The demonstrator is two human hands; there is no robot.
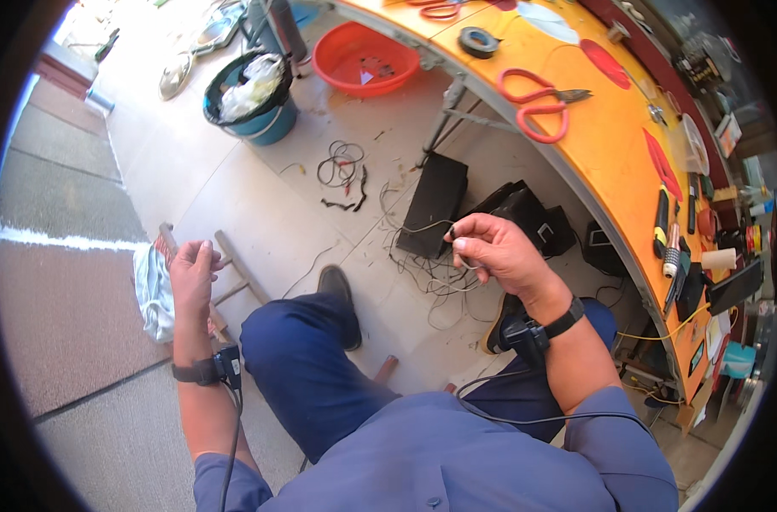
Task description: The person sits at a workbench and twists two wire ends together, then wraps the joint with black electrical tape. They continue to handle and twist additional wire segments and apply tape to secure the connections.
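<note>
My right hand [501, 254] pinches a thin pale cable [429, 228] between thumb and fingers, with a small dark piece at the fingertips. The cable runs down toward a tangle of thin wires [440, 277] on the floor beside a black box [434, 205]. My left hand [194, 271] is raised over a wooden stool frame [239, 273], its thumb pressed against curled fingers. Whatever it may hold is too small to make out. A pale blue cloth [153, 294] hangs on the frame close to that hand.
A curved orange worktable [606, 111] on the right carries red-handled scissors [544, 104], a roll of black tape [478, 41] and pliers [662, 222]. Black bags [525, 213] lie underneath. Farther off stand a lined blue bucket [265, 124] and an orange basin [354, 60]. Loose wires [341, 165] lie on the floor.
</note>
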